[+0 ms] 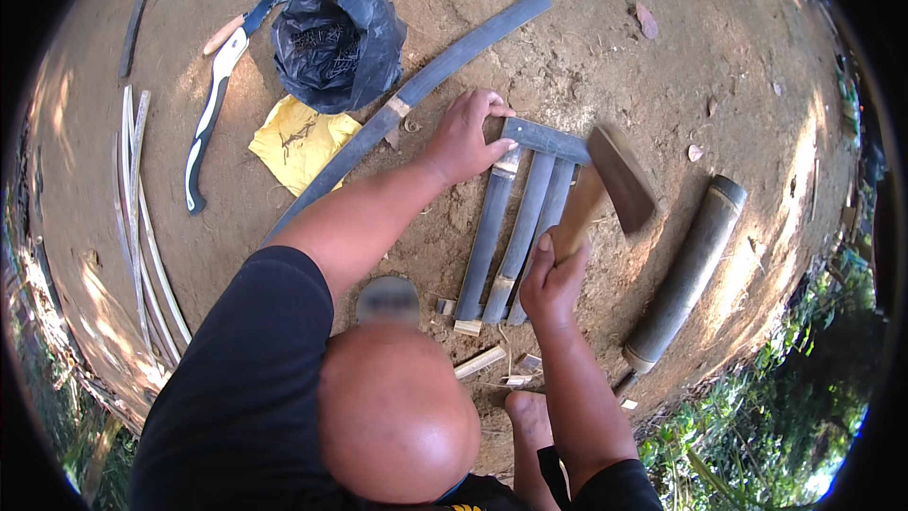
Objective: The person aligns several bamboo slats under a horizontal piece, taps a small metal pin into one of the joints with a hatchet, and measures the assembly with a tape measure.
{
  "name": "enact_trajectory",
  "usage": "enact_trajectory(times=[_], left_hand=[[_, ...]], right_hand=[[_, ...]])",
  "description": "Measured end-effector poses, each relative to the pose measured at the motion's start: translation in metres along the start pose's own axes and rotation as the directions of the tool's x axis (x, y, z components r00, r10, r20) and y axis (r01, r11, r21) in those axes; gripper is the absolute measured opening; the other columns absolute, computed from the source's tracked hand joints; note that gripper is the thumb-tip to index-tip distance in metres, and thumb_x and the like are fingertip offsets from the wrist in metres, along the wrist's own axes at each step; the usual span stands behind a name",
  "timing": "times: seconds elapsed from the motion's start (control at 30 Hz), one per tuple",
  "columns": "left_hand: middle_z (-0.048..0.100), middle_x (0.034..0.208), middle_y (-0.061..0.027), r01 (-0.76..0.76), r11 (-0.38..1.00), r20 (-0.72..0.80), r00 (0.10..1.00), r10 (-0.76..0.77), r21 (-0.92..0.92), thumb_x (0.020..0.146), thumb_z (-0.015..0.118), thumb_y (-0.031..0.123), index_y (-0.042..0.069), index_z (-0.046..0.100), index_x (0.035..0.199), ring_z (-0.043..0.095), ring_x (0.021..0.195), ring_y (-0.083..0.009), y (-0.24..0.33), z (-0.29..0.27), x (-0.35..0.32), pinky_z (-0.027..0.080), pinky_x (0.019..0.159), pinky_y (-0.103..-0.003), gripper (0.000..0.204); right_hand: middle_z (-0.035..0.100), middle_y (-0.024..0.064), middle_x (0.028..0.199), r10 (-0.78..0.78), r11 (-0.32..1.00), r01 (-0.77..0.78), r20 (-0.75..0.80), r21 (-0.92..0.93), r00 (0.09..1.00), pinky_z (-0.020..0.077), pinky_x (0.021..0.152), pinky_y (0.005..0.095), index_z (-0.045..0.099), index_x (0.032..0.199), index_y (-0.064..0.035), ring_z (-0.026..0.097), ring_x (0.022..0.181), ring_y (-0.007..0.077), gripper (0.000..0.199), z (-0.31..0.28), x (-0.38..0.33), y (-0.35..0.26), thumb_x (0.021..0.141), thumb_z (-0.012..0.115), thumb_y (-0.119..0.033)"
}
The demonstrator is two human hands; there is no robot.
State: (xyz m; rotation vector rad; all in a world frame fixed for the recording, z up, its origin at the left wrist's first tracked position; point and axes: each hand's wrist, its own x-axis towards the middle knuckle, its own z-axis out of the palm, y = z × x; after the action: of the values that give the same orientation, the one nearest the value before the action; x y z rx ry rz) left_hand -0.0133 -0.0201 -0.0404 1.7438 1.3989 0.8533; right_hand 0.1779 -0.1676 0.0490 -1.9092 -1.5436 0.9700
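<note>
My left hand (465, 135) grips the left end of a short dark bamboo crosspiece (544, 139), thumb on one side and fingers on the other. The crosspiece lies over the far ends of several parallel bamboo slats (487, 241), which run toward me on the ground. My right hand (556, 274) is closed round the wooden handle of a hatchet (619, 178). Its broad brown head is held over the right end of the crosspiece and hides that end. Small bamboo offcuts (480, 361) lie by the slats' near ends.
A black plastic bag (333, 47) of nails stands beyond a yellow cloth-like sheet (303, 144) with loose nails. A long bamboo strip (454, 57) passes beside my left arm. A folding saw (219, 104) and thin strips (142, 227) lie left; a thick bamboo tube (686, 274) lies right.
</note>
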Motion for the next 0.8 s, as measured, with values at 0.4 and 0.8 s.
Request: enact_trajectory(times=[0.4,0.8], left_hand=[[0.069,0.128,-0.0122,-0.071,0.997,-0.028,0.997,0.072,0.017,0.083,0.088,0.018,0.002,0.041,0.134,0.057,0.130,-0.0344,-0.012,0.004,-0.006,0.041,0.115,-0.046,0.072],[0.068,0.127,-0.0082,0.014,0.998,0.005,1.000,-0.014,0.062,0.084,0.086,0.020,0.005,0.047,0.132,0.055,0.130,-0.0363,-0.001,0.001,-0.006,0.041,0.115,-0.048,0.064]], right_hand=[[0.068,0.0347,0.105,0.237,0.925,-0.149,0.226,-0.349,0.945,0.0536,0.073,0.0588,0.045,0.140,-0.0017,0.068,0.089,0.0562,0.039,-0.009,0.011,-0.006,0.104,0.057,-0.008],[0.069,0.0335,0.098,0.080,0.948,-0.026,0.156,-0.318,0.984,0.0527,0.077,0.0587,0.043,0.150,-0.0047,0.068,0.092,0.0540,0.048,-0.033,0.020,-0.029,0.104,0.057,-0.013]])
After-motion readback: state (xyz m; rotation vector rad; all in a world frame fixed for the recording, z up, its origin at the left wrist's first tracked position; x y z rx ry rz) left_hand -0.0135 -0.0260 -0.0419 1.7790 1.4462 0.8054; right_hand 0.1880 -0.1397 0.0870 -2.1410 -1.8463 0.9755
